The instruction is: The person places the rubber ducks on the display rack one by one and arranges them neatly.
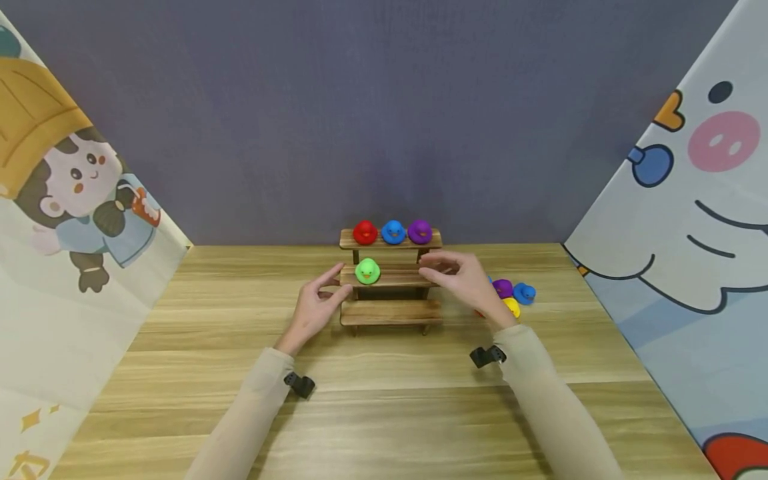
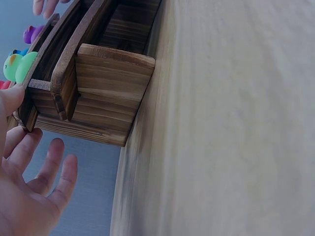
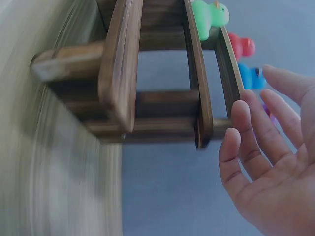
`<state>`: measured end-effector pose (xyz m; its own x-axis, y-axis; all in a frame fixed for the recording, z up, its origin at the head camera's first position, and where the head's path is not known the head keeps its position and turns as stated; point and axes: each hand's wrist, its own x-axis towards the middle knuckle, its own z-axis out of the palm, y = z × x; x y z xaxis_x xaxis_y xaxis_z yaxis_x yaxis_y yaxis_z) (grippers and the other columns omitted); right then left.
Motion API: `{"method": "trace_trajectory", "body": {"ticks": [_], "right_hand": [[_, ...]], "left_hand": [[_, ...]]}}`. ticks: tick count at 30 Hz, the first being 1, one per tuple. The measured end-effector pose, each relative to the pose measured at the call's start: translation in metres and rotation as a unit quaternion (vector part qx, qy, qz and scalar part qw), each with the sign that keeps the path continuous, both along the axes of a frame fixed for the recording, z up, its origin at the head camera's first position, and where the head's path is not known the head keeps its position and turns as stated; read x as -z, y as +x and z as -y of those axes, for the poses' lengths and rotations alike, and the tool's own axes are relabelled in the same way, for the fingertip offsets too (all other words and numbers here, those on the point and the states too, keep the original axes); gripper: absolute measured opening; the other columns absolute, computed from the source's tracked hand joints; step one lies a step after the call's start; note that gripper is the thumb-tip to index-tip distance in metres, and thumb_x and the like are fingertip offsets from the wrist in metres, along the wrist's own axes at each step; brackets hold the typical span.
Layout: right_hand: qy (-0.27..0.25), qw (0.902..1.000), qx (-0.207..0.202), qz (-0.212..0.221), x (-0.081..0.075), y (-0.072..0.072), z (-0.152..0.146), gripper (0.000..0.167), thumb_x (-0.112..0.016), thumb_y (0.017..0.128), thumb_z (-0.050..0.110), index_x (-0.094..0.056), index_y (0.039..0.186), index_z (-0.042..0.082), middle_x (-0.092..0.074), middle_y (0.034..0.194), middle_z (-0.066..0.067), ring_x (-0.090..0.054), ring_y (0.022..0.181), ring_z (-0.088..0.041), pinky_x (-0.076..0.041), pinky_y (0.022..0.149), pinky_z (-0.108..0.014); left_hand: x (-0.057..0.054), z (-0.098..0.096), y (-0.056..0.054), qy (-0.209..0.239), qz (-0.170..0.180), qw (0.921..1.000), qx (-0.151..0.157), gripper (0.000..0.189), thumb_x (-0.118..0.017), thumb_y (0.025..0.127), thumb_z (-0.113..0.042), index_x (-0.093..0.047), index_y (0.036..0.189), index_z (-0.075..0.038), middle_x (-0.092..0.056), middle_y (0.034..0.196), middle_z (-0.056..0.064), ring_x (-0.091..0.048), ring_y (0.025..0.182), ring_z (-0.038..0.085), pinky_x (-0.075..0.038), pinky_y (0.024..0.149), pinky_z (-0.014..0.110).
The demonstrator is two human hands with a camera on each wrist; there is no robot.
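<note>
The thumb and forefinger of my left hand [image 1: 313, 307] seem to pinch the left end of the middle shelf [image 1: 399, 275], the other fingers spread loose. My right hand [image 1: 468, 277] is at that shelf's right end, fingers parted and holding nothing; whether a tip brushes the wood I can't tell. The green duck [image 1: 367, 271] sits on the middle shelf near my left thumb, and that's my worry: a slip there could topple it. Above it, the red duck [image 1: 365, 233], blue duck [image 1: 393, 231] and purple duck [image 1: 420, 232] stand in a row, so if I tug one end of the stand [image 1: 391, 311] harder than the other, it might twist on the counter [image 1: 384, 400] and shake them off. My right wrist is close to the loose ducks [image 1: 525, 293]; pulling back carelessly could scatter them
</note>
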<state>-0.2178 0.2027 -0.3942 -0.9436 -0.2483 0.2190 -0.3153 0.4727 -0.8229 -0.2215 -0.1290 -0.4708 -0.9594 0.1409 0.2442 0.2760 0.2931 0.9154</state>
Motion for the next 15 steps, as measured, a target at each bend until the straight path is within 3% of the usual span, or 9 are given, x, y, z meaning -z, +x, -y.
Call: {"method": "trace_trajectory", "body": {"ticks": [15], "right_hand": [[0.023, 0.9968, 0.075, -0.017, 0.02, 0.016, -0.078, 0.033, -0.076, 0.101, 0.029, -0.077, 0.129, 0.011, -0.079, 0.123, -0.012, -0.072, 0.092, -0.009, -0.058, 0.077, -0.019]], "left_hand": [[0.003, 0.001, -0.002, -0.005, 0.0, 1.0, -0.004, 0.058, -0.076, 0.102, -0.029, -0.057, 0.155, -0.017, -0.063, 0.15, 0.015, -0.068, 0.121, 0.035, -0.061, 0.101, 0.052]]}}
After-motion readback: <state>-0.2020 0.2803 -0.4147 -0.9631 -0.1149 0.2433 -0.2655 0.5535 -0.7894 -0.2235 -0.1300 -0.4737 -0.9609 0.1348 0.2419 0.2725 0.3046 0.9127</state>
